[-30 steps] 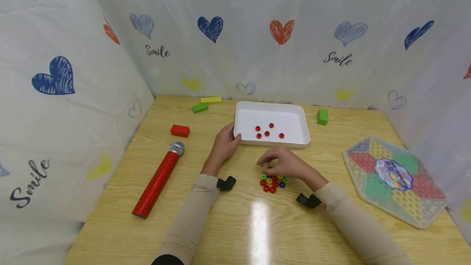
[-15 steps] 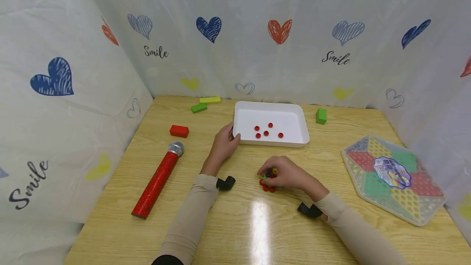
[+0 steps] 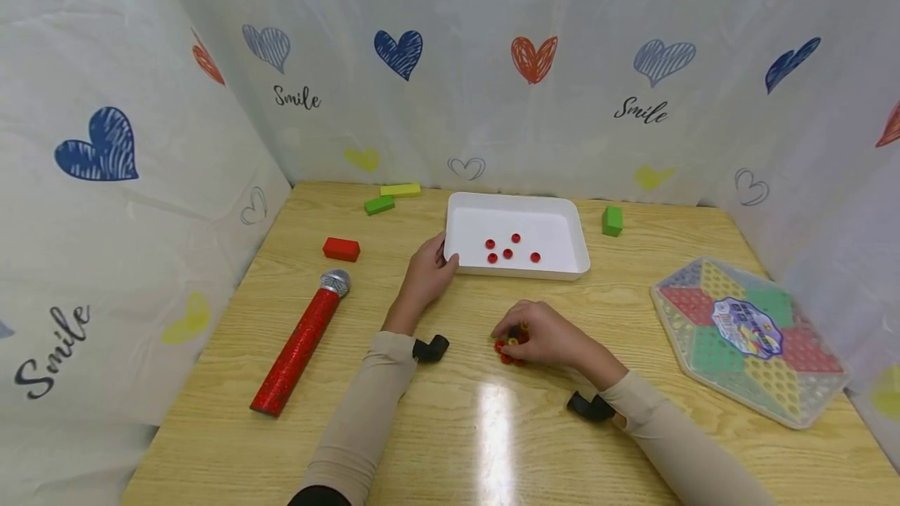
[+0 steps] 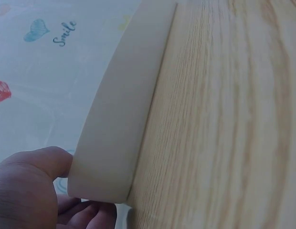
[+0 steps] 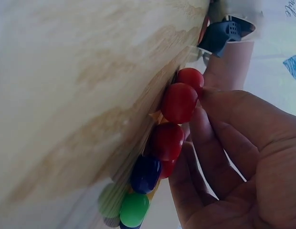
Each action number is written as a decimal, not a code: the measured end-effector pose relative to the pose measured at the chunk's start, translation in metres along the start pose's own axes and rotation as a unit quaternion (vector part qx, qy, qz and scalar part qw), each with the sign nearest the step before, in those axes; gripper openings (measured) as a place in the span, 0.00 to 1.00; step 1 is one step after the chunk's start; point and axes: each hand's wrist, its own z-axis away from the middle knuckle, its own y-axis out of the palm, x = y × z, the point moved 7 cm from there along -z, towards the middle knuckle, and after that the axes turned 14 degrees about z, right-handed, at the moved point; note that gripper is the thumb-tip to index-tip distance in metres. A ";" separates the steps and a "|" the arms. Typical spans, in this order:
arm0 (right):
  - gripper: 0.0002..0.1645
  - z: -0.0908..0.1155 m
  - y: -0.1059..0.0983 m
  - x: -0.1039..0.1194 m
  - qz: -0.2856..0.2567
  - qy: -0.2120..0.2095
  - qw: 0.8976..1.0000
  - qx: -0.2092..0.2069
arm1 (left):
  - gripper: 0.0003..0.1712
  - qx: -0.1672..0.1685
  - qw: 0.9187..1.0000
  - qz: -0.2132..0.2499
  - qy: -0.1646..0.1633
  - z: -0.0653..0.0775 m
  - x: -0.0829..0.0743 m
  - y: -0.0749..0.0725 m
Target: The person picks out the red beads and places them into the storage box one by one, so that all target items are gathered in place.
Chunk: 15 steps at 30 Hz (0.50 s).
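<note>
My left hand (image 3: 426,272) grips the near left corner of a white tray (image 3: 576,272), with the thumb at its rim and the fingers against its outer side. Inside the tray lie several red beads (image 3: 508,254). In the left wrist view the hand (image 4: 38,186) holds the end of the tray wall (image 4: 119,109). My right hand (image 3: 544,334) reaches over a small pile of mixed beads (image 3: 512,342) on the table, thumb and fingers apart around it. Close up, the right thumb tip is right at the red beads (image 5: 180,102); blue (image 5: 145,174) and green (image 5: 134,210) beads lie beside them.
A red toy microphone (image 3: 298,350) and a red block (image 3: 341,249) lie at the left. Green (image 3: 380,205) and yellow (image 3: 400,190) blocks are behind, another green block (image 3: 612,221) right of the tray. A hexagonal game board (image 3: 748,342) lies at the right.
My right hand has come down from just above the bead pile to the beads and now covers part of them. The left hand stays at the tray corner.
</note>
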 end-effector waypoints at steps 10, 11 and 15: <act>0.09 0.000 0.004 0.003 0.018 0.018 1.000 0.017 | 0.37 0.000 1.000 -0.004 -0.006 0.001 0.000 0.001; 0.09 0.000 0.004 0.003 0.018 0.020 0.999 0.018 | 0.37 -0.001 1.000 -0.004 -0.007 0.001 0.000 0.001; 0.10 -0.001 0.004 0.004 0.017 0.020 0.999 0.018 | 0.37 -0.003 1.000 -0.004 -0.007 0.000 -0.001 0.001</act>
